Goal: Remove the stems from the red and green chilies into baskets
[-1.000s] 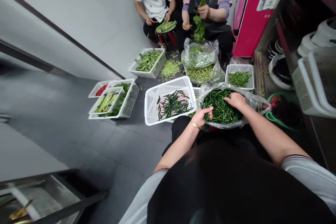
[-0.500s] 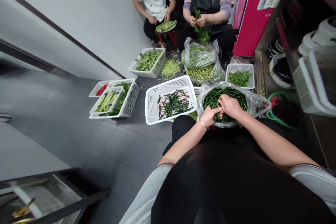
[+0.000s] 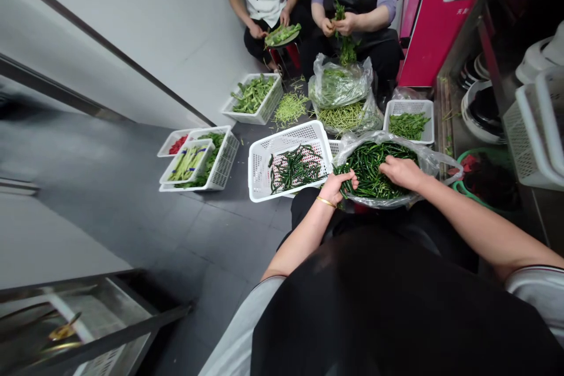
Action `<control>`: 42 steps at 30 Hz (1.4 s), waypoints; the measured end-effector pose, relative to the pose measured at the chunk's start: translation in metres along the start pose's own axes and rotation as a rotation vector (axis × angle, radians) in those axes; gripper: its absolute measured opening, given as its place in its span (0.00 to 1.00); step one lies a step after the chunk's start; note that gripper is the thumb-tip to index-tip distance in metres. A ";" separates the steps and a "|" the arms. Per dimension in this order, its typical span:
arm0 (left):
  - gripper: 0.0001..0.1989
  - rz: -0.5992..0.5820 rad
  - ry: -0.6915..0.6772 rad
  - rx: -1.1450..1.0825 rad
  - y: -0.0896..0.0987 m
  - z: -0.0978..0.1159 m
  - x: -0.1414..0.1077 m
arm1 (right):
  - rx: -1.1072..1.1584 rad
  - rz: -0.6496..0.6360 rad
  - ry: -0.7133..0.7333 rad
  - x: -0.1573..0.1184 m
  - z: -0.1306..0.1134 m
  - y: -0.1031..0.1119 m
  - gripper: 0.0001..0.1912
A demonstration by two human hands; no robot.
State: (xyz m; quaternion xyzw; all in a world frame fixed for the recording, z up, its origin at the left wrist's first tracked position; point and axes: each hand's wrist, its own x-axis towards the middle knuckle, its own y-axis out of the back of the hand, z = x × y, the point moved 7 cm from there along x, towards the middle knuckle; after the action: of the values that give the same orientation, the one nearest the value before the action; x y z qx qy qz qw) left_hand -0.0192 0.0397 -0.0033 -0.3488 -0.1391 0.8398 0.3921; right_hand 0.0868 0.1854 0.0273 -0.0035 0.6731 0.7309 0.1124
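Observation:
A clear plastic bag full of long dark green chili peppers sits open in front of my knees. My left hand, with a gold bracelet at the wrist, is closed around a few green chilies at the bag's left edge. Over the right part of the heap, my right hand has its fingers pinched together at the peppers; what lies between the fingertips is too small to make out. Left of the bag, a white perforated basket holds a loose layer of the same chilies.
Two people sit opposite, handling greens. Between us are a white basket of leafy stems, cut stems on the floor and bagged vegetables. Stacked baskets stand left; a green basin and a shelf are right.
My hands have moved apart: the left has shifted left to the bag's edge with chilies in it, the right slightly right over the heap. The view has shifted a little.

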 end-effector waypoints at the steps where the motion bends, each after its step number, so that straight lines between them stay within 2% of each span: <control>1: 0.12 0.008 -0.008 -0.008 0.000 0.001 0.001 | 0.004 0.027 -0.027 -0.001 0.006 0.006 0.19; 3: 0.12 0.006 -0.030 -0.025 0.000 0.001 0.003 | 0.016 0.015 0.003 -0.003 0.004 0.006 0.19; 7: 0.16 -0.085 0.010 -0.047 -0.009 -0.006 0.003 | -0.022 -0.193 0.095 -0.010 -0.029 -0.028 0.20; 10: 0.15 -0.125 0.078 -0.060 -0.010 -0.011 -0.001 | -0.039 -0.222 0.068 -0.006 -0.034 -0.041 0.19; 12: 0.14 -0.101 0.085 -0.068 -0.004 -0.012 -0.001 | -0.017 -0.172 0.025 -0.001 -0.020 -0.035 0.17; 15: 0.12 -0.032 0.065 -0.047 0.006 -0.012 0.001 | 0.044 -0.084 -0.137 0.003 0.023 -0.015 0.18; 17: 0.10 0.006 0.053 -0.025 0.009 -0.014 0.004 | 0.089 -0.080 -0.244 0.001 0.048 -0.004 0.17; 20: 0.08 0.041 0.050 -0.016 0.009 -0.017 0.007 | 0.068 -0.060 -0.368 -0.006 0.058 0.008 0.18; 21: 0.08 0.048 0.052 -0.014 0.008 -0.017 0.008 | 0.049 -0.042 -0.369 -0.007 0.052 0.011 0.19; 23: 0.09 0.045 0.057 -0.008 0.006 -0.018 0.008 | 0.038 -0.042 -0.251 -0.005 0.022 0.007 0.20; 26: 0.12 -0.003 0.069 -0.014 0.003 -0.017 0.005 | 0.053 -0.162 -0.029 0.003 -0.026 -0.017 0.18; 28: 0.14 -0.031 0.057 -0.006 0.004 -0.015 0.003 | 0.046 -0.227 -0.005 0.008 -0.038 -0.033 0.17; 30: 0.13 -0.012 0.015 0.033 0.008 -0.011 0.001 | 0.057 -0.255 -0.012 0.012 -0.033 -0.040 0.16; 33: 0.11 0.034 -0.056 0.074 0.011 -0.005 0.001 | 0.116 -0.190 0.005 0.016 -0.011 -0.029 0.15; 37: 0.13 0.032 -0.142 0.054 -0.001 0.000 0.003 | 0.267 -0.018 -0.057 0.017 0.026 0.009 0.15; 40: 0.15 0.008 -0.207 0.075 -0.013 0.005 0.002 | 0.564 -0.004 -0.139 0.017 0.040 0.022 0.15; 42: 0.17 -0.024 -0.233 0.092 -0.021 0.008 0.000 | 0.879 -0.004 -0.167 0.017 0.035 0.022 0.18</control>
State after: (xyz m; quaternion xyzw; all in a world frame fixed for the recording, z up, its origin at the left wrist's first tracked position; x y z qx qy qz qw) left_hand -0.0128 0.0536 0.0130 -0.2290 -0.1494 0.8753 0.3990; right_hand 0.0718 0.2209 0.0499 0.1025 0.9083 0.3731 0.1586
